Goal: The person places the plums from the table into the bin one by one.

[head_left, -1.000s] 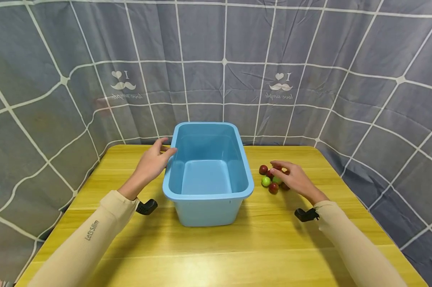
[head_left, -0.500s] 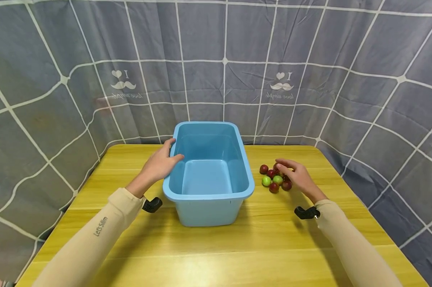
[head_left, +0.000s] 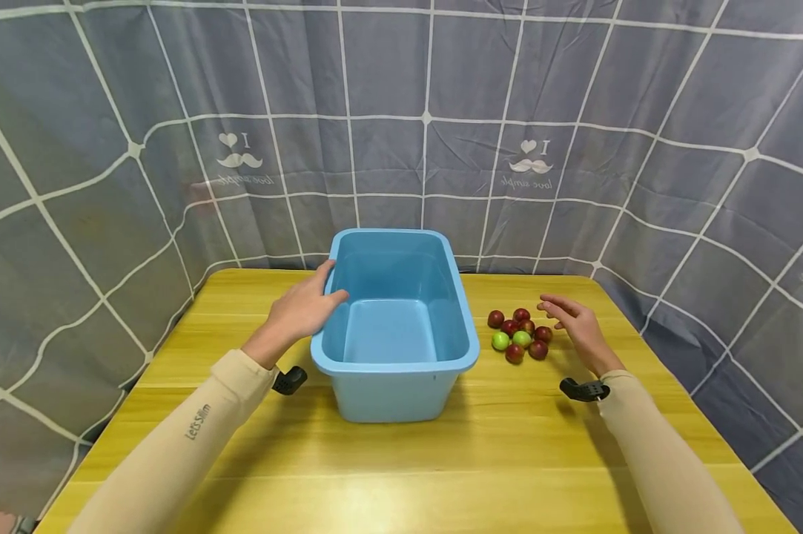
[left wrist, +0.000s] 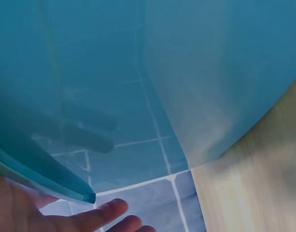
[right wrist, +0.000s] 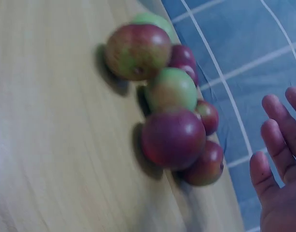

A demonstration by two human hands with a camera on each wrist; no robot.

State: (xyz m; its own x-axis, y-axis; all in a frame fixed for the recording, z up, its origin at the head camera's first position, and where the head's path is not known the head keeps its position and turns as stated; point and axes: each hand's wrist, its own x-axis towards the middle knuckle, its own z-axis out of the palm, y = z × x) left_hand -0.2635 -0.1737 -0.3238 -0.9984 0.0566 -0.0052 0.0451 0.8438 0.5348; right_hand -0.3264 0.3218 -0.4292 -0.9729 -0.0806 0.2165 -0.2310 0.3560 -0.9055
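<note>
A light blue plastic tub stands upright mid-table. My left hand holds its left rim, thumb over the inner side and fingers outside; in the left wrist view the fingers extend past the rim. To the right of the tub lies a cluster of small round fruits like little apples, several red and some green. My right hand hovers just right of the cluster, holding nothing. In the right wrist view, its fingers are apart from a dark red fruit and a green fruit.
The yellow wood-grain table carries the tub and fruits. A grey curtain with white grid lines encloses the back and sides. Black wrist devices sit at both cuffs.
My right hand has drawn back rightward from over the fruits, uncovering the cluster. My left hand has moved right onto the tub's rim, its thumb now over the inner side. The head view has shifted slightly.
</note>
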